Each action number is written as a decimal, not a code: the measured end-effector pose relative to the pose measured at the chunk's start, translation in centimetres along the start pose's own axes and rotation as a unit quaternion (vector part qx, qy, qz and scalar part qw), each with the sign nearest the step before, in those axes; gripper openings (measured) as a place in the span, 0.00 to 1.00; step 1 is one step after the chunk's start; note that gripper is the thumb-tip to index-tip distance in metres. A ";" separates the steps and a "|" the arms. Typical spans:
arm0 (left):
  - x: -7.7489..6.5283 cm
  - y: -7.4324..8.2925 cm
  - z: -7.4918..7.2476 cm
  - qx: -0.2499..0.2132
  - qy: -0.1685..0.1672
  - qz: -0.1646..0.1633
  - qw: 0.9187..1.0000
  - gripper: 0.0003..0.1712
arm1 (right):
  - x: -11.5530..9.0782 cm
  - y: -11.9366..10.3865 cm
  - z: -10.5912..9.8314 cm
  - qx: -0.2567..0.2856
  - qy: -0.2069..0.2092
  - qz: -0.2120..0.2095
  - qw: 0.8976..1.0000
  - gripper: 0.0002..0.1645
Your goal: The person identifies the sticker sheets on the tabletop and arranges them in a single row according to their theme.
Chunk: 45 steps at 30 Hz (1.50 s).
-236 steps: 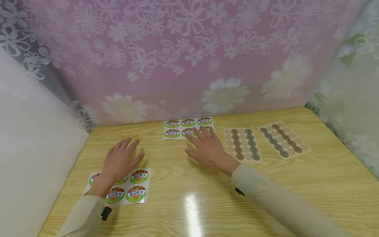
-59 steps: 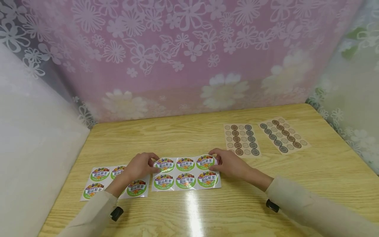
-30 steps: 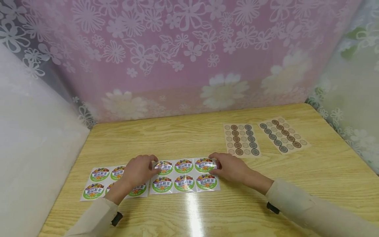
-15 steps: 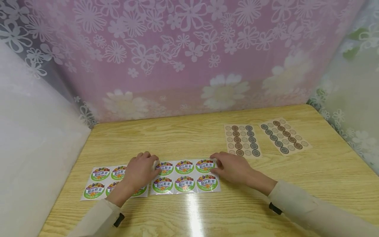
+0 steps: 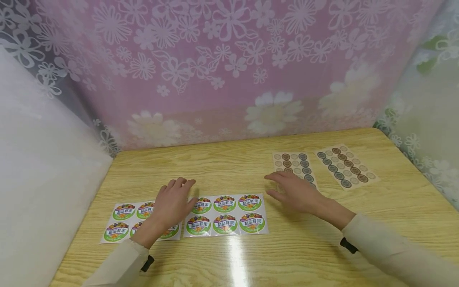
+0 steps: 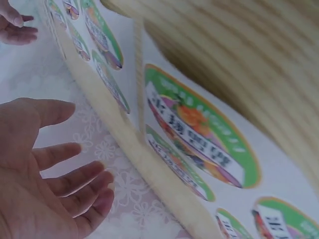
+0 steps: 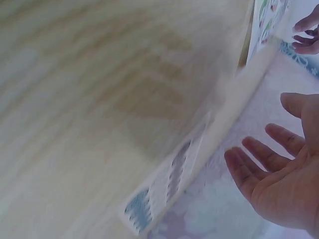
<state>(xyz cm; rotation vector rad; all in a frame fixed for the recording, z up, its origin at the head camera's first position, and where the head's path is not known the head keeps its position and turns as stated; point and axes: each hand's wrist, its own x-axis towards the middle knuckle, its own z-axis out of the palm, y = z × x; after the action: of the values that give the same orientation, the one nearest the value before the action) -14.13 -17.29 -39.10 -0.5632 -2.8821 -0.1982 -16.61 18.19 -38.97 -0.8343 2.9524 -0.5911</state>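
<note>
Two white sheets of oval fruit stickers lie side by side near the table's front. My left hand (image 5: 171,205) is above the seam between them, hiding part of the left sticker sheet (image 5: 120,220) and a corner of the middle sticker sheet (image 5: 225,214). In the left wrist view its fingers (image 6: 75,181) are relaxed and slightly bent, with nothing in them. My right hand (image 5: 299,194) hovers just beyond the middle sheet's right edge, overlapping the lower part of a brown sticker sheet (image 5: 295,159). Its loosely extended fingers (image 7: 266,154) are likewise empty in the right wrist view.
A second tan sheet of small round stickers (image 5: 346,166) lies slanted at the back right of the wood-grain table (image 5: 215,167). A pink flowered curtain (image 5: 215,99) hangs along the back edge, and a white panel (image 5: 46,159) borders the left side.
The middle fruit sticker sheet came from the table's back to beside the left one. Both hands pinched its upper corners until half a second ago; they have let go, the right drawing off rightward.
</note>
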 end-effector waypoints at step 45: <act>10.6 9.8 3.4 0.011 -0.026 0.078 0.997 0.35 | -3.0 11.6 -5.2 -0.100 -0.024 0.125 0.987 0.46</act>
<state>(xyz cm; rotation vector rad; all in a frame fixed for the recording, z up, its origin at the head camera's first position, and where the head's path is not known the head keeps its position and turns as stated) -20.52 -3.91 -39.18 -0.7955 -2.8682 -0.1295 -20.47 30.65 -38.63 -0.4662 3.0383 -0.2627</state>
